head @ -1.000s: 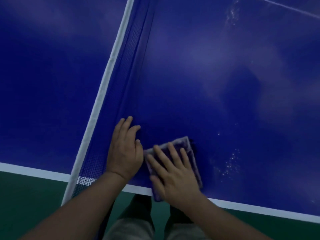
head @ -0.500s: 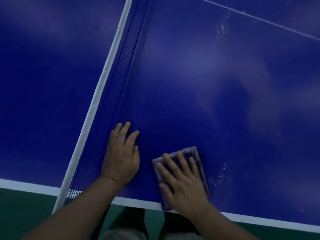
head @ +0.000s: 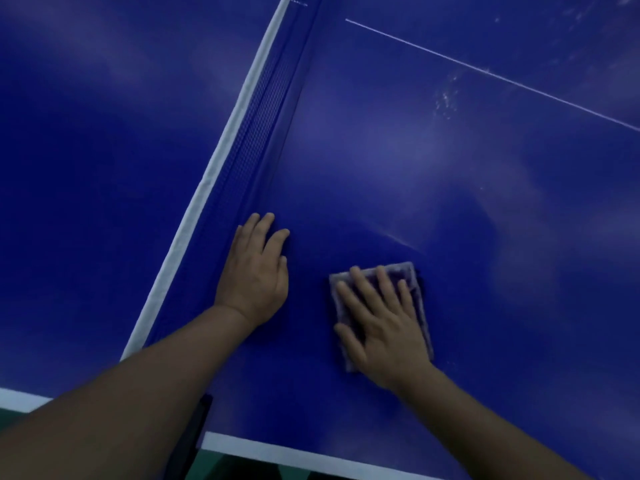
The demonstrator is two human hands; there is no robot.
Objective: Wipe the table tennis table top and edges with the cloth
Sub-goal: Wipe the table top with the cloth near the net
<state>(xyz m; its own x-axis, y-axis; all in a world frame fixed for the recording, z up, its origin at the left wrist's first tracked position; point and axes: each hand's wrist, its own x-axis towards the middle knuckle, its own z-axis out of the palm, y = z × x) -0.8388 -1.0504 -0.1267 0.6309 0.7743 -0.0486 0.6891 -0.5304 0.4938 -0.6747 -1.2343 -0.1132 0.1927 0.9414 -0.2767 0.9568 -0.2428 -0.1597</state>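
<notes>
A blue table tennis table top [head: 398, 161] fills the view, with a white edge stripe [head: 294, 453] along the near side. A folded greyish-purple cloth [head: 407, 271] lies flat on the top. My right hand [head: 379, 323] presses on it with fingers spread and straight. My left hand [head: 254, 271] rests flat on the table, fingers straight, right beside the base of the net [head: 266, 95]. The two hands are apart.
The net with its white top band [head: 221, 154] runs diagonally from lower left to top centre. A thin white centre line [head: 491, 74] crosses the upper right. Dusty specks [head: 445, 100] mark the surface there. Green floor [head: 242, 469] shows below the edge.
My right hand has slid the cloth to the right and farther from the near edge, away from my left hand. The left hand stays by the net. The view has shifted forward over the table.
</notes>
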